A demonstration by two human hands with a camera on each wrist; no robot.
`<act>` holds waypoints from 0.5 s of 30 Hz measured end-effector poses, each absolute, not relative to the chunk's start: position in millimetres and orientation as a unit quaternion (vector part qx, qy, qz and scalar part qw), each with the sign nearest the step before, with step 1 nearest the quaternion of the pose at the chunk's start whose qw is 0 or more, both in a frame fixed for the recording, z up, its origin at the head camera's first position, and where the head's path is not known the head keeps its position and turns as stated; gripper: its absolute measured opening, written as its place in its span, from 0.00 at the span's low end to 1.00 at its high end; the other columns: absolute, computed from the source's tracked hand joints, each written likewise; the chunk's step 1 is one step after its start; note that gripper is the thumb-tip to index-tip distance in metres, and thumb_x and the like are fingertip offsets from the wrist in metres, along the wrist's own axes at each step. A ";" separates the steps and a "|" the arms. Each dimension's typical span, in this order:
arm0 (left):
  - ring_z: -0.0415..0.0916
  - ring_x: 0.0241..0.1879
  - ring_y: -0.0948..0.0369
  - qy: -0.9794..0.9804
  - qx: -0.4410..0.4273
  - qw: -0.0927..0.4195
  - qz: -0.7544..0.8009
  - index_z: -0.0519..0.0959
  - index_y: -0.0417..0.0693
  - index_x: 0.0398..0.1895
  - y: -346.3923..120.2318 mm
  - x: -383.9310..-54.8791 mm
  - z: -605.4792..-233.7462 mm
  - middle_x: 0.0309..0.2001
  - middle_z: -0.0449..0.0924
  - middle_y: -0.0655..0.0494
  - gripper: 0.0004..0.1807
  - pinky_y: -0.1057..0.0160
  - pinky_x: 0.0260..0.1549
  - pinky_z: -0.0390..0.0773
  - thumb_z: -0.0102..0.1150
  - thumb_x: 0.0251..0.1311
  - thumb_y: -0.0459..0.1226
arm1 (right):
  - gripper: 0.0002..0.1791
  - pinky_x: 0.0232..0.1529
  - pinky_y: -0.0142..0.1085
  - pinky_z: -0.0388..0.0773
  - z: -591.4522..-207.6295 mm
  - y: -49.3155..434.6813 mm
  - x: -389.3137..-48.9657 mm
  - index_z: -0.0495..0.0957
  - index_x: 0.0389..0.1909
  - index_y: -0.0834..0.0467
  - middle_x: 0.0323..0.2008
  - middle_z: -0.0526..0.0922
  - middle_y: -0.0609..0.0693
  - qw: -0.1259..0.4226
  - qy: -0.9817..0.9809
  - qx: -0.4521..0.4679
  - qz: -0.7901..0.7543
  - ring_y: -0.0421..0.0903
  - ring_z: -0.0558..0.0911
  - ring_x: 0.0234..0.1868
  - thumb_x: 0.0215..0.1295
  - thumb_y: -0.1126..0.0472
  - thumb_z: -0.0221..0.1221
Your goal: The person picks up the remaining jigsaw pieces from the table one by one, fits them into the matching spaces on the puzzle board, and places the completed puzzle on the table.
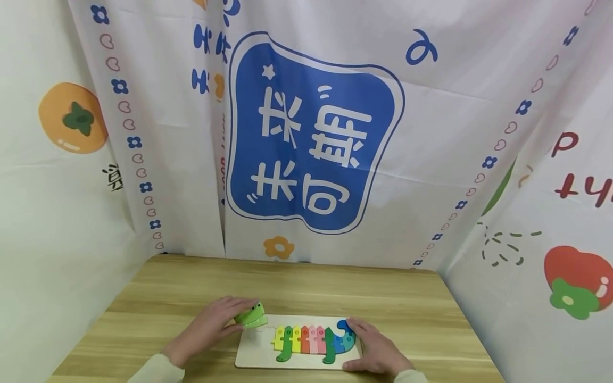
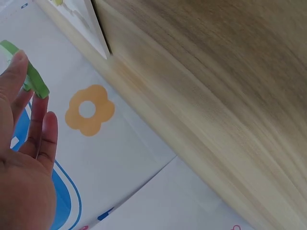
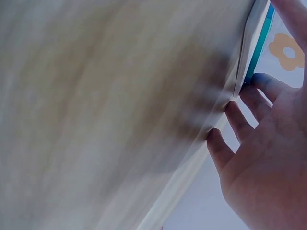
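Observation:
My left hand [image 1: 217, 323] pinches a green crocodile-head puzzle piece [image 1: 254, 316] between thumb and fingers. The piece is raised over the left end of a pale wooden puzzle board [image 1: 258, 354]; in the left wrist view the green piece [image 2: 36, 79] tilts at the fingertips. A crocodile body of joined coloured pieces [image 1: 304, 339] lies on the board, with green legs and a curled blue tail. My right hand [image 1: 375, 348] rests at the board's right end, thumb by the near corner, fingers beside the tail. In the right wrist view its loosely extended fingers touch the tabletop and board edge.
A wood-grain table [image 1: 407, 303] bears the board near its front. Printed white cloth [image 1: 431, 175] hangs behind the table and along both sides. The bare outline for the head shows at the board's upper left.

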State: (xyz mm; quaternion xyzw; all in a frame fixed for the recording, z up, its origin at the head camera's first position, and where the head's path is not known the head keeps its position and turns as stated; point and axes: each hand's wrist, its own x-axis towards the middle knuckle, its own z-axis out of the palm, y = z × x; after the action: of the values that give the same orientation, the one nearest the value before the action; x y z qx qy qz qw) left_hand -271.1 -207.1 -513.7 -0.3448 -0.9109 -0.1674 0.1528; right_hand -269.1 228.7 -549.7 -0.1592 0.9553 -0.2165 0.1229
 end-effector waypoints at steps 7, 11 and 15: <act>0.83 0.53 0.57 -0.886 -0.366 0.145 -0.244 0.70 0.55 0.75 -204.9 -275.2 -525.3 0.64 0.82 0.55 0.41 0.43 0.55 0.81 0.74 0.57 0.37 | 0.62 0.69 0.68 0.66 -550.1 228.5 -270.3 0.61 0.80 0.54 0.78 0.64 0.57 0.127 0.956 -0.154 -0.214 0.66 0.64 0.76 0.48 0.30 0.74; 0.83 0.47 0.58 -0.861 -0.410 0.146 -0.264 0.68 0.50 0.76 -204.7 -280.6 -534.9 0.60 0.84 0.53 0.44 0.50 0.51 0.83 0.75 0.54 0.35 | 0.61 0.69 0.68 0.66 -548.0 227.7 -269.9 0.61 0.79 0.54 0.78 0.64 0.57 0.127 0.956 -0.155 -0.213 0.66 0.64 0.76 0.48 0.30 0.74; 0.81 0.53 0.57 -0.877 -0.407 0.096 -0.238 0.64 0.53 0.79 -199.8 -279.1 -534.1 0.62 0.83 0.58 0.45 0.52 0.54 0.82 0.73 0.58 0.37 | 0.61 0.69 0.68 0.66 -546.0 229.0 -269.4 0.62 0.79 0.55 0.78 0.64 0.57 0.124 0.957 -0.157 -0.212 0.67 0.65 0.75 0.49 0.31 0.74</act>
State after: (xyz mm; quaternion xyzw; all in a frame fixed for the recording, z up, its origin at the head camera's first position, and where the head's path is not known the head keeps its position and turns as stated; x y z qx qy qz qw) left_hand -279.1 -199.8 -534.1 -0.4073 -0.8765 -0.2379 0.0959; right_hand -269.4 229.0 -546.0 -0.1569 0.9566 -0.2120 0.1236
